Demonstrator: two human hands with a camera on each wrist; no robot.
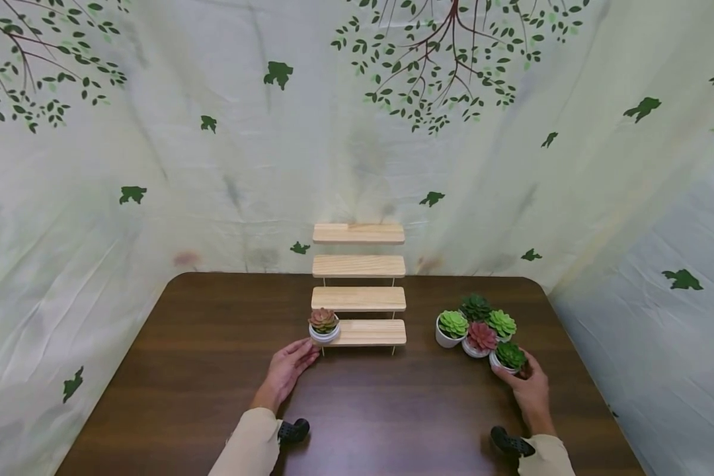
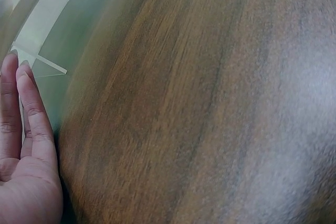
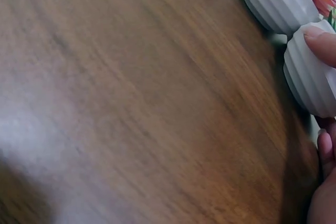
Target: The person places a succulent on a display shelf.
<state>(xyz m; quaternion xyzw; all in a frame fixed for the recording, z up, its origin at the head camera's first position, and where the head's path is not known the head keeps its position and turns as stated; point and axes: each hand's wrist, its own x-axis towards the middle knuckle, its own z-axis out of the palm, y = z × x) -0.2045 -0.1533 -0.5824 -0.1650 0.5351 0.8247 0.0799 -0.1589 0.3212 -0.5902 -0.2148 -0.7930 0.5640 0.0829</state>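
Presently held: one small white ribbed pot with a deep-green succulent rosette (image 1: 510,357), at the near right of a cluster on the dark brown wood-grain table (image 1: 428,416). Grip: right hand (image 1: 533,391) clamped on the pot, thumb against the wall near the rim, other fingers partly hidden; whether the base bears on the tabletop cannot be told.

Beside it, four like items: white pots with a crimson-pink rosette (image 1: 482,336), two lime-green rosettes (image 1: 453,324) and a dark-green rosette (image 1: 475,307). Neighbours crowd the held pot on its left, so the outer wall looks the free side for fingers.

One white pot with a russet-brown rosette (image 1: 323,320), at the left end of the lowest board of a four-step pale wooden shelf (image 1: 369,333). Left hand (image 1: 287,369) alongside, fingers extended and not wrapped around anything; contact with pot or board cannot be told.

Handling, by judgement: pots probably light and rigid, ceramic or hard plastic, smooth but ribbed enough for purchase; rosettes likely moulded, flexible, apt to bend or pull loose. Best hold: thumb and fingers opposed across the wall below the rim, leaves untouched. Shelf: thin-legged, likely easily nudged.
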